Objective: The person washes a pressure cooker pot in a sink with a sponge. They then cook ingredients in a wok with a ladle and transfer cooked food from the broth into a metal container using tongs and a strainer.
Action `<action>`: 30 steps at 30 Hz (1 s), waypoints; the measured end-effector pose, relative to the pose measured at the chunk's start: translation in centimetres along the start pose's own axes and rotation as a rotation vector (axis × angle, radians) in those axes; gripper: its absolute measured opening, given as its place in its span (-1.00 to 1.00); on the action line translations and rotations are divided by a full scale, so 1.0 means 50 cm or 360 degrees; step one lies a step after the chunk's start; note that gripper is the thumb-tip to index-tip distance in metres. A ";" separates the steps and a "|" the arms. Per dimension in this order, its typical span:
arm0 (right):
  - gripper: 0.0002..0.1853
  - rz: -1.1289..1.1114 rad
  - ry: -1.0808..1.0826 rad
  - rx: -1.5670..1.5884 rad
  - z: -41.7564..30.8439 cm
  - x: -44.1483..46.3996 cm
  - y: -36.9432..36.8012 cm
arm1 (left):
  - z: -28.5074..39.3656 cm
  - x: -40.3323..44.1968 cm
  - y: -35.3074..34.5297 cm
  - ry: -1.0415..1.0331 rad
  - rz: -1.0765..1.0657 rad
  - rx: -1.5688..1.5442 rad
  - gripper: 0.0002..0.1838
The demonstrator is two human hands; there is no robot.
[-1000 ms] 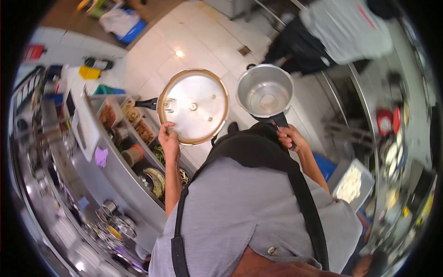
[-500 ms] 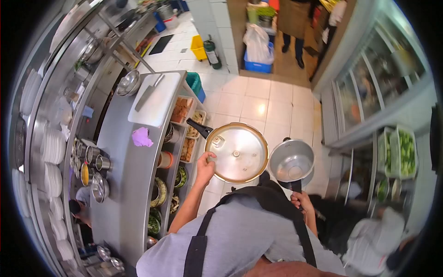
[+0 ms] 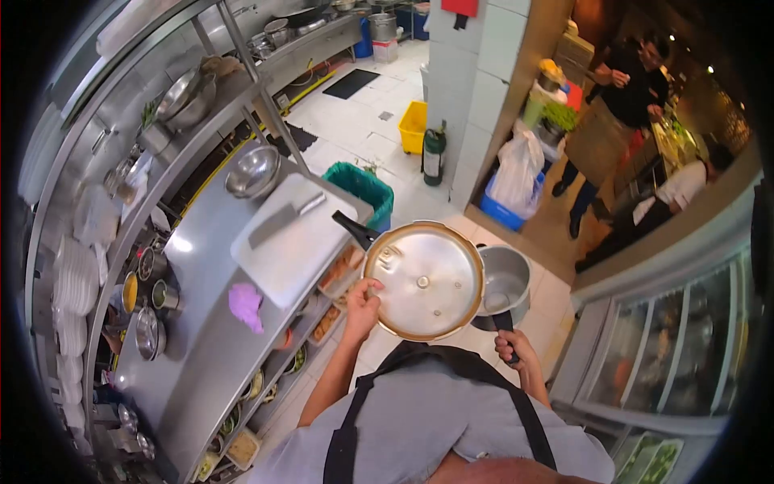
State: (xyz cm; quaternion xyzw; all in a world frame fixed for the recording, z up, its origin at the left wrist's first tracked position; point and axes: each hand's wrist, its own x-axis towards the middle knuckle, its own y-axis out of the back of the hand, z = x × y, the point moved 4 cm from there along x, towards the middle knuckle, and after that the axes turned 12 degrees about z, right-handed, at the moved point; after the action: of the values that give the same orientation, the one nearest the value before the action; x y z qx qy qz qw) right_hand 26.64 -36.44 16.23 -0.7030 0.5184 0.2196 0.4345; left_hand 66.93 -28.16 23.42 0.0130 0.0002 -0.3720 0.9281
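My left hand (image 3: 362,309) grips the left rim of a large round metal lid (image 3: 423,302), its inner side with a central knob facing up and a brown gasket round the edge. The lid's black handle (image 3: 355,228) points up and left. My right hand (image 3: 518,348) is closed round the black handle of a metal pot (image 3: 505,279). The pot looks empty, and the lid overlaps its left edge in view.
A steel counter (image 3: 189,298) on the left carries a white cutting board (image 3: 294,238) with a cleaver (image 3: 284,218), metal bowls (image 3: 252,172) and a purple cloth (image 3: 245,306). Ahead are a green-lined bin (image 3: 359,189), a yellow bucket (image 3: 413,127) and people beyond a doorway.
The view has swung left, bringing the counter and doorway nearer. The lid now overlaps the pot, which was apart from it before. Both hands keep their holds.
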 end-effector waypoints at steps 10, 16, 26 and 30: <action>-0.90 -0.0054 -0.0096 -0.0262 -0.401 0.264 -0.182 | 0.035 0.493 -0.219 0.0106 0.0056 -0.0067 -0.65; -0.76 -0.0343 -0.0149 -0.0778 -0.645 0.584 -0.333 | -0.004 0.727 -0.221 0.0014 0.0491 0.0029 -0.61; -0.80 -0.0730 -0.0491 -0.0874 -0.970 1.052 -0.759 | -0.012 0.951 -0.196 0.0360 0.1208 -0.0220 -0.61; -0.85 -0.0755 -0.0612 -0.0842 -1.071 1.202 -0.919 | -0.069 1.082 -0.164 0.0413 0.1345 -0.0402 -0.61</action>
State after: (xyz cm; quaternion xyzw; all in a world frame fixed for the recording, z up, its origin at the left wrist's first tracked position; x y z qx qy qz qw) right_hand 83.30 -109.77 16.38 -0.8369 0.1765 0.3665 0.3662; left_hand 100.44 -71.37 19.25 -0.0549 0.1566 0.0468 0.9850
